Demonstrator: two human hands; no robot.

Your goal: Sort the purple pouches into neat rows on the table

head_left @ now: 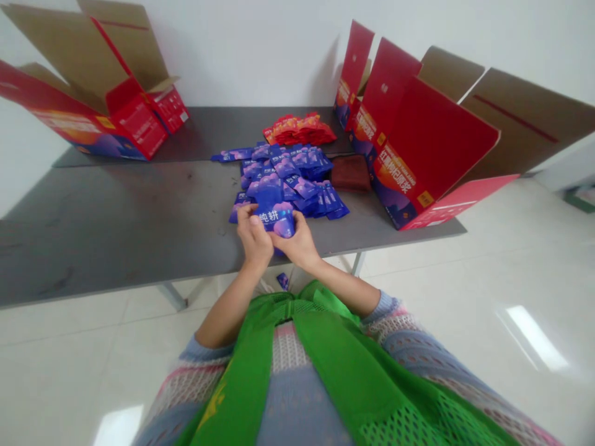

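A: Both hands were in at the near edge of the grey table [116, 235], weren't they?

B: They were. The left hand [255, 238] had its fingers curled over the left side of a blue packet [277, 221], and the right hand [301, 243] gripped the same packet from the right, thumb across the front. Both were closed on it, and it sat between them just above the table edge.

A: And the packet itself?

B: Blue and purple, white characters on the face, held upright toward the camera. Right behind it lay the pile of blue packets [290, 179], loosely heaped and overlapping, spread across the middle of the table.

A: Anything beyond that heap?

B: A smaller pile of red packets [300, 130] farther back, touching the blue ones at the rear. To the right of the blue heap lay a dark red pouch [349, 172], flat on the table.

A: The cartons?

B: An open red carton [413, 155] stood at the right end of the table, flaps up, brown inside showing. Another open carton [97, 105] lay tipped at the far left, well apart from the hands.

A: Down below?

B: A green mesh bag [325, 359] hung open in front of the person's knitted sleeves, and one small blue packet on the floor [282, 280] lay under the table edge, just beneath the hands.
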